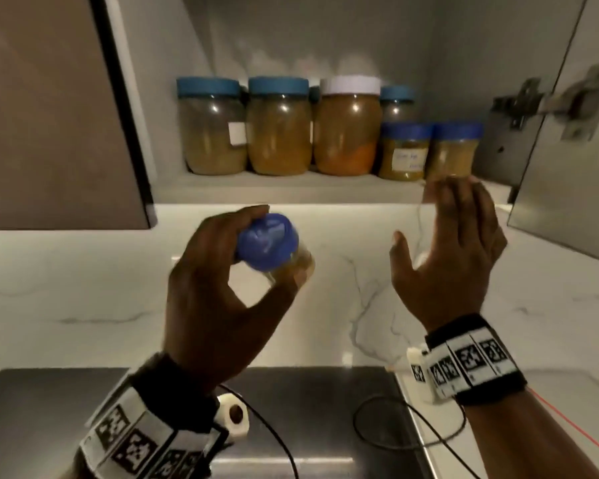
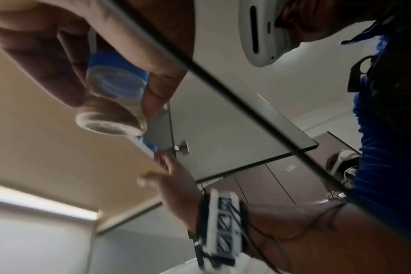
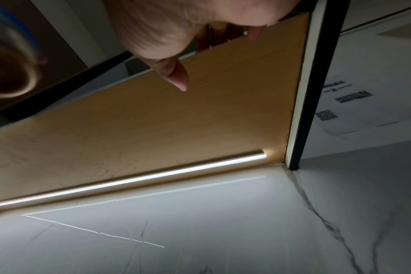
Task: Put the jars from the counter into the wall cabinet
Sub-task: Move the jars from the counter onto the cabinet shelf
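Jar [image 1: 277, 252] in the left hand [image 1: 218, 299], small, blue-lidded, tilted, pinched at the shoulder just under the lid between thumb and fingers, below the wall cabinet shelf [image 1: 291, 190]. Looks light, nearly empty, with smooth, clear walls that could slip, so a fuller wrap round the body seems safer than the lid. Right hand [image 1: 453, 254] is spread and holds nothing, fingertips near the shelf edge beside 2 small shelved jars [image 1: 429, 152].

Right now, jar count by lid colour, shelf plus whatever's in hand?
Blue-lid jars on shelf: 6 (one mostly hidden at the back)
White-lid jar on shelf: 1
Blue-lid jar in hand, held by the left hand: 1
Total: 8
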